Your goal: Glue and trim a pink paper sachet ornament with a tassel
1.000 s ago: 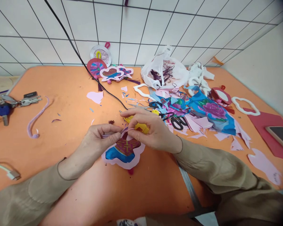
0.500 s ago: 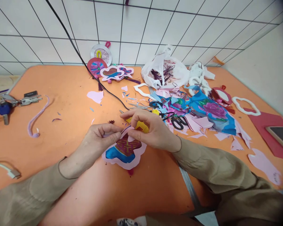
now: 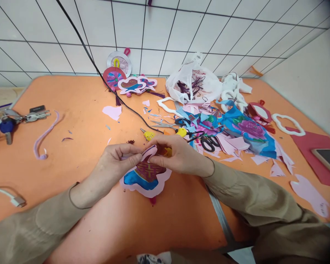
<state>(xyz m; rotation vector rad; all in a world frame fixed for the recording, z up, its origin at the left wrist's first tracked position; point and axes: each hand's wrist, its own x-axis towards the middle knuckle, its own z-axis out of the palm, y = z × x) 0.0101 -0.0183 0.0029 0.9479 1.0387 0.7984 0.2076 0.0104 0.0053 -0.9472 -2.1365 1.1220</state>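
Observation:
Both of my hands are at a scalloped ornament (image 3: 143,180) with a pink border and a blue and maroon patterned centre, low over the orange table. My left hand (image 3: 118,159) pinches its upper left edge between thumb and fingers. On the upper right side, my right hand (image 3: 176,154) grips the pink edge, thumb in front and fingers curled behind. Between the hands the rim bends upward, and part of it is hidden by the fingers. Just beyond my right hand lies a yellow glue gun (image 3: 149,135), partly covered by that hand.
Scissors (image 3: 163,124) lie beyond the hands, with fabric and pink paper scraps (image 3: 233,146) to the right. A white plastic bag (image 3: 206,86) and finished ornaments (image 3: 130,85) stand near the tiled wall. Keys (image 3: 34,116) lie left; a phone (image 3: 328,161) lies right. A black cord (image 3: 93,68) crosses the table.
My right fingers have come down and closed in on the ornament's upper edge, uncovering the glue gun's front end. The left hand keeps its pinch almost unmoved.

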